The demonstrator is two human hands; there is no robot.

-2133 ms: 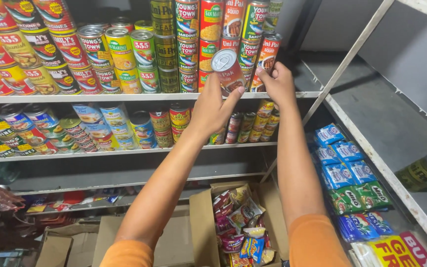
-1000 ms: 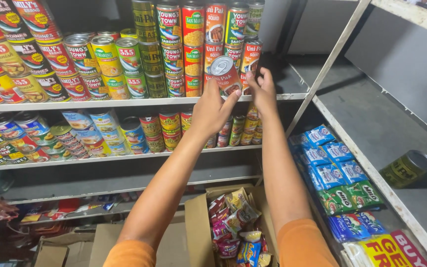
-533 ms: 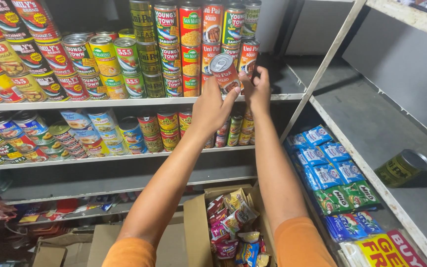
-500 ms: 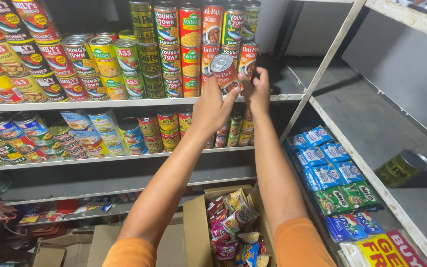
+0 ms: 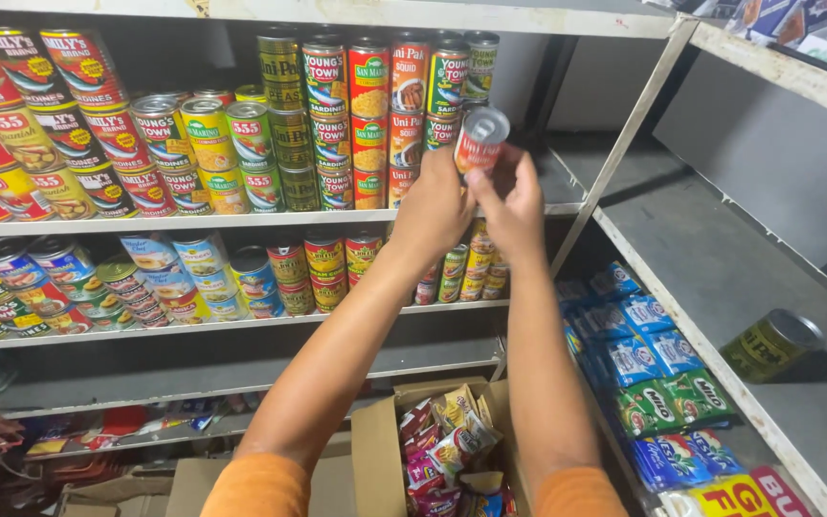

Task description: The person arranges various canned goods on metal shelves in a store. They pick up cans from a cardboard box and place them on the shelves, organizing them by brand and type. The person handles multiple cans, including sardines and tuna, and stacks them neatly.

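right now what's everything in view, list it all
small can: one, red label, silver lid, held up at the top shelf's right end
stacked cans: many, red, yellow, green, top shelf
smaller cans: many, blue and red, middle shelf
sachet packs: several, blue and green, right lower shelf
lone can: one, olive green, lying on the right grey shelf
cardboard box: one, brown, open, full of snack packets, below
left hand: at the small can's base
right hand: fingers on the small can

- 1 small red-and-white tin can (image 5: pixel 480 140), held up by 2 hands, left (image 5: pixel 434 209) & right (image 5: pixel 512 209)
- 1 olive-green can (image 5: pixel 771 345) lying alone, far right of held can
- 1 open cardboard box (image 5: pixel 380 450) w/ sachets, below it
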